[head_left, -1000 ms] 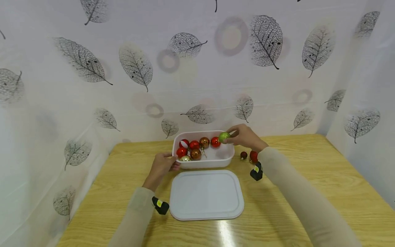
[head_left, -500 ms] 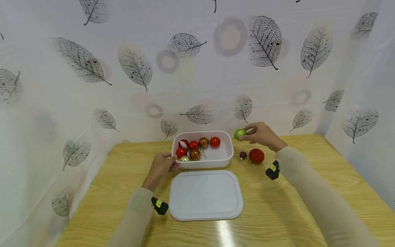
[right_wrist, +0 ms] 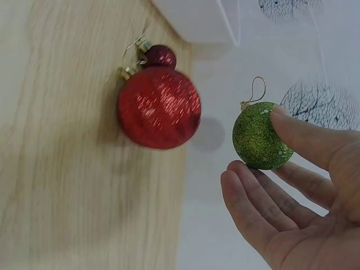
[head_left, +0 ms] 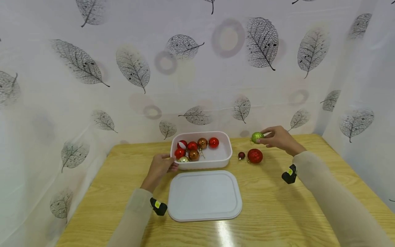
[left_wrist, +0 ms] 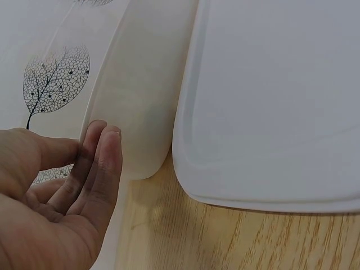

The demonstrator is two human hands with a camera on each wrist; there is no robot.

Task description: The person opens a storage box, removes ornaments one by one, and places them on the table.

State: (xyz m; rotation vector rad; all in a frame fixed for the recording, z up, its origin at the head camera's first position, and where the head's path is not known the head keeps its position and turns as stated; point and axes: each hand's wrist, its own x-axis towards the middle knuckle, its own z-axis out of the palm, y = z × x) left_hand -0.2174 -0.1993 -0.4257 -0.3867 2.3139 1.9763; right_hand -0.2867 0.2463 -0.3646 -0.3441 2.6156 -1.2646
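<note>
Between thumb and fingers, my right hand [head_left: 279, 139] pinches a green glitter bauble [right_wrist: 259, 135] with a gold hanging loop. It is held above the table, behind a large red bauble [head_left: 255, 156] and a small dark red bauble [head_left: 241, 155]. My left hand [head_left: 158, 168] grips the near left corner of a white plastic box [head_left: 216, 164], thumb at the rim and fingers against the outer wall, as the left wrist view shows. Inside the box lie several baubles: red ones [head_left: 213, 142], copper-brown ones [head_left: 193, 155], a red-and-white one [head_left: 182, 144] and a pale gold one [head_left: 184, 159].
A white lid [head_left: 205, 195] lies flat on the wooden table [head_left: 265, 212], directly in front of the box. Behind the table hangs a pale curtain [head_left: 197, 82] with a leaf print, close to the box's far side.
My right hand has carried the green bauble from over the box's right end out to the right, beyond the red baubles. The left hand stays on the box corner.
</note>
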